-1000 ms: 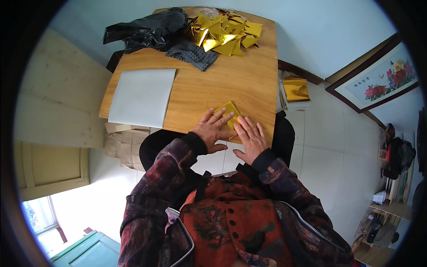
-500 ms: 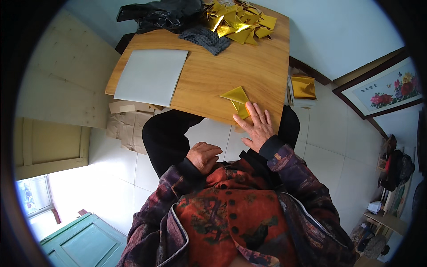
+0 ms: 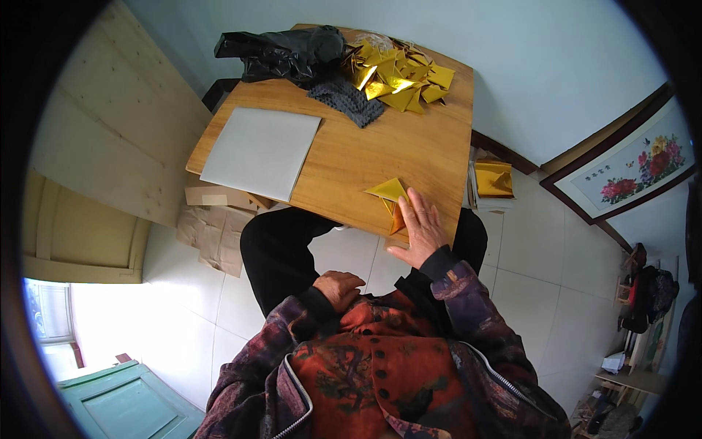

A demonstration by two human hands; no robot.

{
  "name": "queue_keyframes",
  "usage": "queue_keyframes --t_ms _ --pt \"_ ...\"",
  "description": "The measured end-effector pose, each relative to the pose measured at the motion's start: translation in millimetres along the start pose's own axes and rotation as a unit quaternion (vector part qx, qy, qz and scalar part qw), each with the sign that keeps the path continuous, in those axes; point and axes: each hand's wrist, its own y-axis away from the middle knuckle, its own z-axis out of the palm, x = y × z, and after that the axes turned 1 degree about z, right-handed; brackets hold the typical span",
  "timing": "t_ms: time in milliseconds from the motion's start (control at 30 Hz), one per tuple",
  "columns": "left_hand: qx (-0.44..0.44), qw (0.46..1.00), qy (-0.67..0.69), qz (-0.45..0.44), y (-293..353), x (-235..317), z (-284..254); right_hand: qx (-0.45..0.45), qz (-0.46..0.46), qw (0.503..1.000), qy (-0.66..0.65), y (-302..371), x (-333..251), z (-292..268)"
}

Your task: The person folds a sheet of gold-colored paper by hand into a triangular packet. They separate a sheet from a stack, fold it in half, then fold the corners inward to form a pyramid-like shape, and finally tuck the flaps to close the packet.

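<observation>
A folded piece of gold foil paper (image 3: 386,189) lies near the front right edge of the wooden table (image 3: 351,154). Its upper part is a flat triangle; a narrower lower flap reflects orange. My right hand (image 3: 422,233) rests against the paper's right side with fingers stretched out, the fingertips covering part of it. My left hand (image 3: 339,289) stays low over my lap, fingers bent together, and nothing shows in it.
A stack of pale grey sheets (image 3: 259,152) lies at the table's left. Behind are a black plastic bag (image 3: 281,58), a dark textured cloth (image 3: 347,102) and a heap of folded gold pieces (image 3: 406,77). More gold paper (image 3: 494,180) sits on a stack beyond the right edge.
The view has tilted, so the table sits lower in the picture. The gold paper's lower flap looks narrower, and my right fingers lie closer together. The left fingers have curled in.
</observation>
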Motion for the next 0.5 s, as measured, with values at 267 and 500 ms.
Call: queue_keyframes --t_ms 267,500 --pt "0.021 0.999 -0.004 -0.027 5 -1 3 0.028 -0.033 0.997 0.067 -5 1 26" --pt "0.033 0.997 0.031 -0.064 2 2 -4 0.153 -0.11 0.979 0.079 4 -8 27"
